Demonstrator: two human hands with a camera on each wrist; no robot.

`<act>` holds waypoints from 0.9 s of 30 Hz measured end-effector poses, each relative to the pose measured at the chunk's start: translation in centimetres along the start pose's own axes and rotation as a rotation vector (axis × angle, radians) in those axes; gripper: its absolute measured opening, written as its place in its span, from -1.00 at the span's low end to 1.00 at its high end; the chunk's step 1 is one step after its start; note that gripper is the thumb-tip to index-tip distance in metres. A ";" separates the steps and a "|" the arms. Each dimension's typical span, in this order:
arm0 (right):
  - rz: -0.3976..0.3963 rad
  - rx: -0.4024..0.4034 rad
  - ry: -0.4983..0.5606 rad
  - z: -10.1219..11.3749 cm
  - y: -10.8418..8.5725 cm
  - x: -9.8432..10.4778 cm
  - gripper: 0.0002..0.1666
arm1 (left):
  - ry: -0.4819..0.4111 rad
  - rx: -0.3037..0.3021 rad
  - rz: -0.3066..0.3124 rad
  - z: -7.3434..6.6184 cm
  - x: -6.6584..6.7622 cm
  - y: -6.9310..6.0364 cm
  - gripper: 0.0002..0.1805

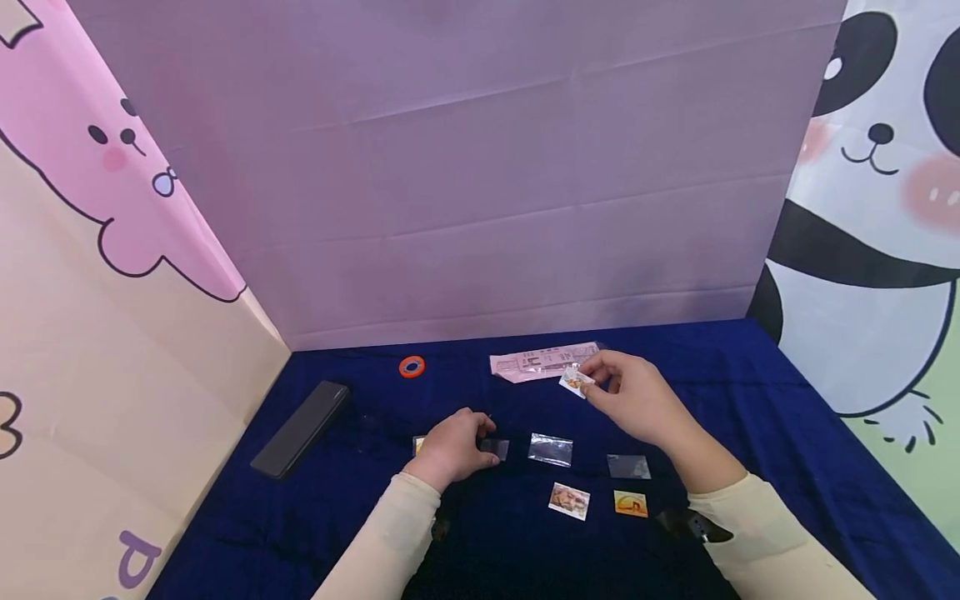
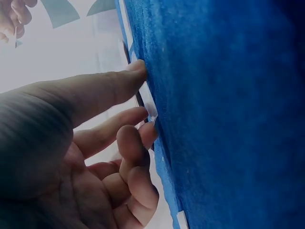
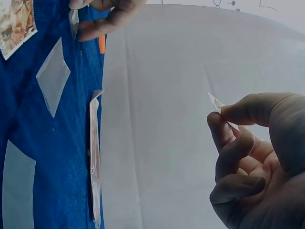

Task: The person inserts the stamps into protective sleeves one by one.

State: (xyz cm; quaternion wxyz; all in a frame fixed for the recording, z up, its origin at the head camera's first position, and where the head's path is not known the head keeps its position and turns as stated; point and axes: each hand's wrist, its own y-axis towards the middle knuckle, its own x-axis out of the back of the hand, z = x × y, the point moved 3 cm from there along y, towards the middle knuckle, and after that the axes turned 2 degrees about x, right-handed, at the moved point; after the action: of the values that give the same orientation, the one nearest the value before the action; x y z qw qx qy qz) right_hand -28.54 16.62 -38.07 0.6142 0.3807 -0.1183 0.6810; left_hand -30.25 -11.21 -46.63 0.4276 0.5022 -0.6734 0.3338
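In the head view my right hand is raised over the back of the table, pinching a small white-bordered stamp between thumb and fingertips. The same stamp appears nearly edge-on in the right wrist view. My left hand is low at the cloth, its thumb and fingertips on the edges of a small clear plastic sleeve. That sleeve lies close to the cloth in the left wrist view. Partly hidden behind the left hand is a yellowish stamp.
Two more clear sleeves, one in the middle and one to the right, lie above a pinkish stamp and a yellow stamp. Behind are a pink packet and an orange tape roll; a dark case lies left.
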 end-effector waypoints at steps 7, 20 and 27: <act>-0.012 -0.006 -0.002 0.0 0.1 0.4 -0.76 | -0.010 -0.006 0.024 0.2 0.0 0.0 -0.75; -0.008 -0.004 -0.013 -0.1 -0.1 0.5 -0.90 | -0.236 -0.023 -0.114 0.5 1.4 0.1 -0.91; -0.019 -0.008 -0.024 0.4 -0.2 0.6 -0.90 | -0.434 -0.045 -0.240 0.5 4.1 -0.4 -0.90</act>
State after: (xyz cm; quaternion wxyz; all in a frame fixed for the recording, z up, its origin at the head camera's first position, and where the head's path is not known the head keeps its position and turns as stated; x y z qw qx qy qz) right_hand -28.23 16.89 -37.45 0.6208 0.3874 -0.1246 0.6701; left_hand -30.47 -13.36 -43.07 0.3206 0.6289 -0.6923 0.1496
